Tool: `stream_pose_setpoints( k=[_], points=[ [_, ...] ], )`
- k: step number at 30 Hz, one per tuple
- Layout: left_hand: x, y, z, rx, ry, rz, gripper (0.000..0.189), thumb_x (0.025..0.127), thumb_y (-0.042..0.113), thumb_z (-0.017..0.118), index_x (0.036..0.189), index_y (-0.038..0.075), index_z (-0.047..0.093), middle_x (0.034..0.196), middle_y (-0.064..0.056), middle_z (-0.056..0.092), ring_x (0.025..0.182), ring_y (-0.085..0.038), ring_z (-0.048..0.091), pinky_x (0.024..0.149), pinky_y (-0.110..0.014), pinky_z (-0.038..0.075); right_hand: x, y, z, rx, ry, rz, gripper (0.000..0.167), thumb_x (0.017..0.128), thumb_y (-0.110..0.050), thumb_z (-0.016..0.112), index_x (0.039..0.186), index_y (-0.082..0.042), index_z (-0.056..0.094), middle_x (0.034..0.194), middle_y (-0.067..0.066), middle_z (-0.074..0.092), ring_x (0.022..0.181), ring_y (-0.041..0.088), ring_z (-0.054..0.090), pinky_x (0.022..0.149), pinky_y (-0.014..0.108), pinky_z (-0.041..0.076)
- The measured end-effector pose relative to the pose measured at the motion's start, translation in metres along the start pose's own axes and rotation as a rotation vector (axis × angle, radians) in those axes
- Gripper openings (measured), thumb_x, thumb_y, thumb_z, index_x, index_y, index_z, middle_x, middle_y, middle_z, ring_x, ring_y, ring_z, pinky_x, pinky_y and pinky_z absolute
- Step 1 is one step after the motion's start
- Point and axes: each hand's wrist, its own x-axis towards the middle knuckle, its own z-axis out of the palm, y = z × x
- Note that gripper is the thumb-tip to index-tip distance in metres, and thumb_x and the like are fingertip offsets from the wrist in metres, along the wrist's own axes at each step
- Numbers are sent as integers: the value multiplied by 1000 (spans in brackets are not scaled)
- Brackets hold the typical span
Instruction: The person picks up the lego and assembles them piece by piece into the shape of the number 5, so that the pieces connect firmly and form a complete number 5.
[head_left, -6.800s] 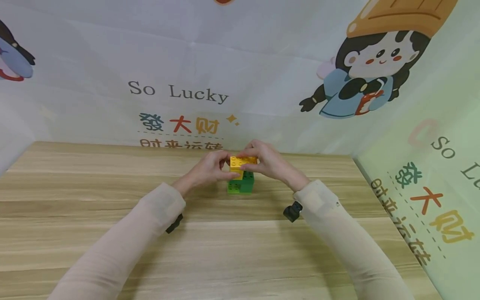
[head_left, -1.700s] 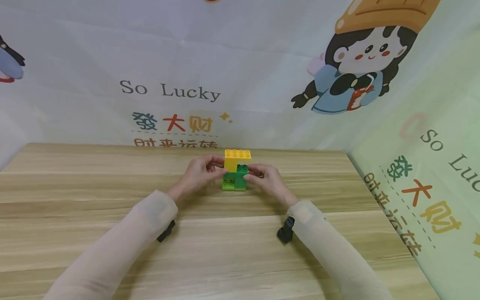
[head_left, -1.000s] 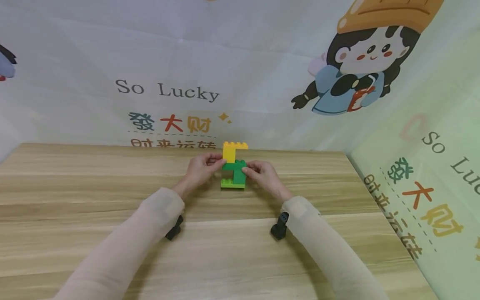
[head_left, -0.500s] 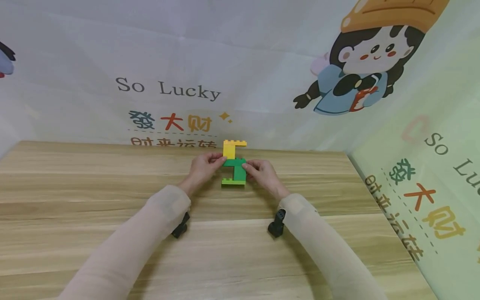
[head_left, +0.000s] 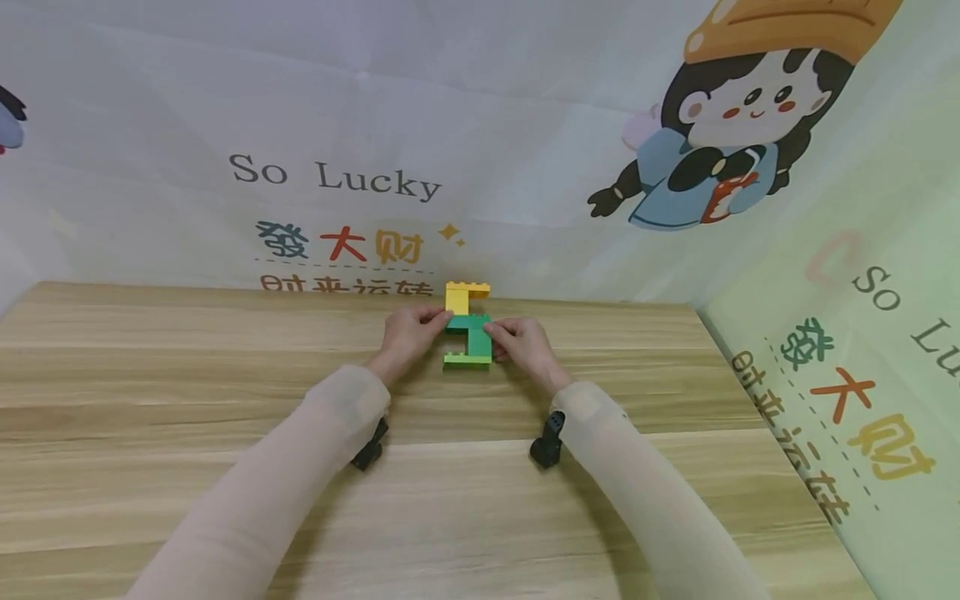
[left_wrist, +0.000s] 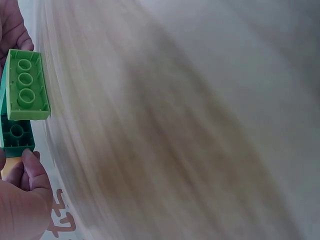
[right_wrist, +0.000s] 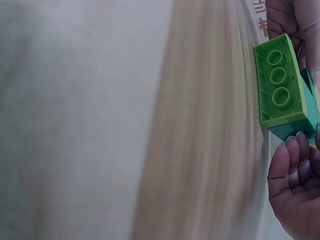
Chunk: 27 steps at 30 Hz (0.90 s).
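Both hands hold a stack of toy building bricks. At its base is a light green brick [head_left: 467, 361], below dark green bricks [head_left: 480, 341]; yellow bricks [head_left: 457, 301] form the top, one jutting right like a shelf. My left hand [head_left: 409, 336] pinches the stack's left side where yellow meets green. On the opposite side, my right hand [head_left: 529, 344] grips the dark green bricks between thumb and fingers. Both wrist views show the hollow underside of the light green brick [left_wrist: 27, 85], so the stack is tilted up off the table. Fingers behind it are partly hidden.
A wood-grain table [head_left: 465, 517] extends under the arms. Behind it hangs a pale printed cloth [head_left: 525, 167] with lettering and cartoon figures, and another printed cloth [head_left: 885, 333] borders the right side. Black wrist devices [head_left: 546, 450] sit below the sleeves.
Earlier, the hands were at the yellow bricks on top; they have since shifted to the stack's sides. The stack has been raised and tipped back, its front turning toward the head camera.
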Motion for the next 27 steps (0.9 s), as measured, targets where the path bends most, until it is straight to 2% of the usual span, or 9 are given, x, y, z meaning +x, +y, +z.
stream_pose_setpoints(
  k=[10, 18, 27],
  points=[
    [6, -1, 1, 7, -22, -55, 38, 95, 32, 55, 122, 6, 62, 130, -10, 57, 125, -24, 48, 101, -38, 40, 4, -1, 1, -31, 41, 5, 28, 95, -16, 55, 101, 8, 68, 73, 5, 61, 58, 6, 53, 58, 21, 51],
    [9, -2, 2, 44, -31, -73, 38, 95, 33, 55, 122, 7, 62, 131, -9, 56, 128, -25, 46, 104, -38, 37, 5, -1, 3, -60, 58, 41, 27, 94, -18, 56, 100, 5, 70, 75, 7, 63, 59, 8, 55, 57, 21, 51],
    [13, -4, 4, 75, -20, -78, 38, 95, 34, 55, 120, 8, 64, 129, -9, 58, 126, -26, 47, 103, -38, 38, 8, 0, 3, -64, 54, 44, 28, 95, -18, 56, 98, 6, 70, 71, 5, 62, 58, 9, 55, 56, 20, 50]
  ],
)
